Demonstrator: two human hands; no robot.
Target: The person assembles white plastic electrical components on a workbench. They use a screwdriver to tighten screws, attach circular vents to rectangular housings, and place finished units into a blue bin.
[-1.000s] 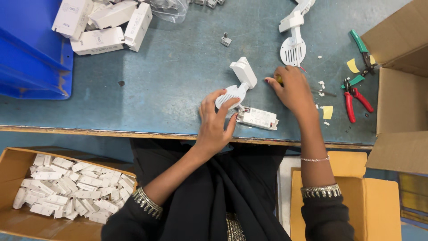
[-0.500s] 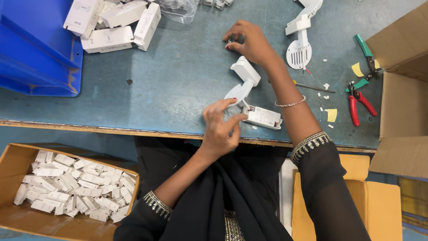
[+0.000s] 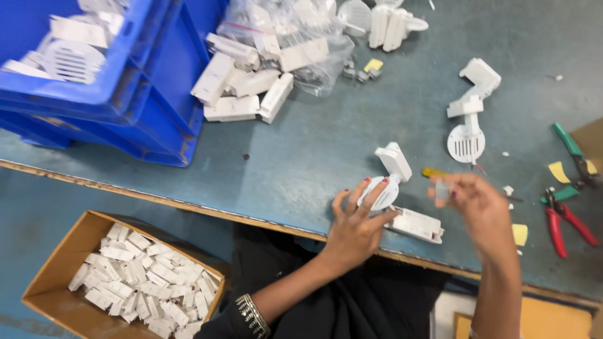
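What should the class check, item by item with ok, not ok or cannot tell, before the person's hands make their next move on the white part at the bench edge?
1. Left hand steadies the white hinged part: ok, its fingers rest on the round end.
2. Right hand holds a small piece: ok, pinched, though blurred.
3. Which piece it is: cannot tell.
4. White rectangular module lies within reach: ok, beside the left hand.
5. Module safely on the table: not ok, it lies right at the front edge.
6. Red-handled pliers clear of the hands: ok, lying to the right.
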